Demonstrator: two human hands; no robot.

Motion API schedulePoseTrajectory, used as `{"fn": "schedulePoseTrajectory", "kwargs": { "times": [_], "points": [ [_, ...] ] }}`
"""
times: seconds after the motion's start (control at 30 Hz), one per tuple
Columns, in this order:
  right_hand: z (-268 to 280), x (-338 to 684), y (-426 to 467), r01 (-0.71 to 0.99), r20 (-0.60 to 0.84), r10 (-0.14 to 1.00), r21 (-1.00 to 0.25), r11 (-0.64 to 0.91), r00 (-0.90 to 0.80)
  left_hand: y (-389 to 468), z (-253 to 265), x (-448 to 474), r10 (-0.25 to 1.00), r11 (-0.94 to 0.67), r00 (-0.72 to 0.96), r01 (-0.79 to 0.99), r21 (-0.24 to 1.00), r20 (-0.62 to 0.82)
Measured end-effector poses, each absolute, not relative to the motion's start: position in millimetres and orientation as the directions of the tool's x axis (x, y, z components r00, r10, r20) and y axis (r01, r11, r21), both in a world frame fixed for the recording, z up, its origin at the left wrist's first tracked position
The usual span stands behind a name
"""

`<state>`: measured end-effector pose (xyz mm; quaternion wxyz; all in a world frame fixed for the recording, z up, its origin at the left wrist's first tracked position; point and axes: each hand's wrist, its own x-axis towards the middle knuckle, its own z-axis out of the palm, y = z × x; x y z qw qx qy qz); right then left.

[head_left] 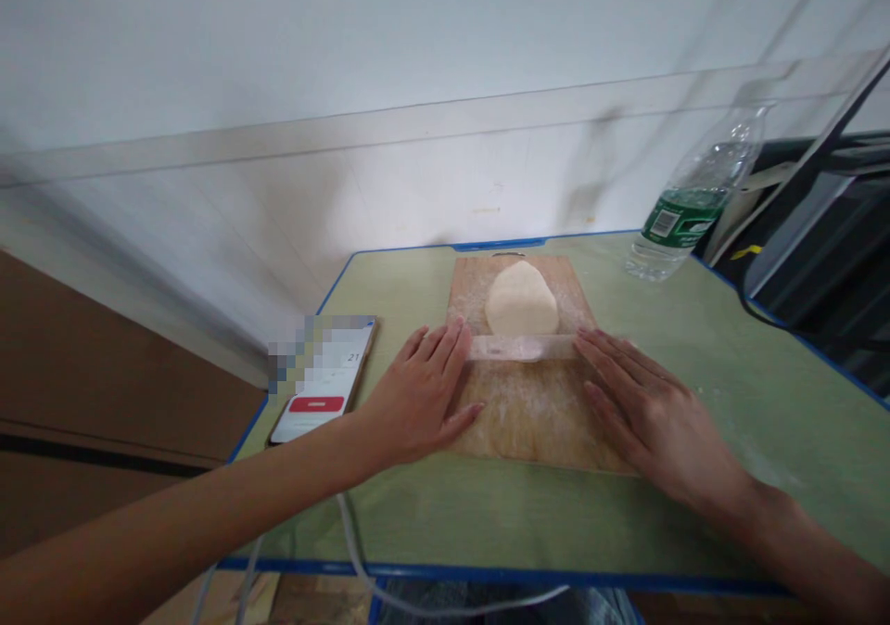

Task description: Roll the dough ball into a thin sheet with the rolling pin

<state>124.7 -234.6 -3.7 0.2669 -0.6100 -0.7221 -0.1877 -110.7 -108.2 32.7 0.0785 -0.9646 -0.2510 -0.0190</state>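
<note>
A pale rolling pin [497, 348], whitish with flour, lies crosswise over the near edge of a flattened round of dough [521, 299]. My left hand [424, 393] rests on the pin's left end, fingers stretched out and thumb apart. On the right end lie the extended fingers of my right hand [650, 407], its thumb spread toward the board. Neither hand wraps around the pin, and the fingers cover both of its ends. Beneath everything is a floury wooden cutting board [535, 426], with the dough on its far half.
The board sits on a green table [403, 523] with blue edging. A lit phone [326, 384] lies left of my left hand. At the back right stands a clear water bottle [685, 212] beside dark items. A white cable [354, 542] hangs over the front edge.
</note>
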Motion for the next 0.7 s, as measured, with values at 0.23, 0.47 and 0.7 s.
{"fn": "schedulePoseTrajectory", "kwargs": {
  "times": [0.23, 0.47, 0.7],
  "points": [
    [4, 145, -214, 0.947, 0.584, 0.795, -0.135, 0.293, -0.163, -115, 57, -112, 0.423, -0.905, 0.906, 0.424, -0.042, 0.024],
    [3, 149, -200, 0.906, 0.552, 0.726, 0.163, 0.389, -0.411, -39, 69, -65, 0.702, -0.675, 0.709, 0.631, 0.383, 0.068],
    [-3, 163, -212, 0.928, 0.68, 0.633, 0.243, 0.282, -0.371, -21, 44, -19, 0.751, -0.522, 0.658, 0.542, 0.659, 0.054]
  ]
}}
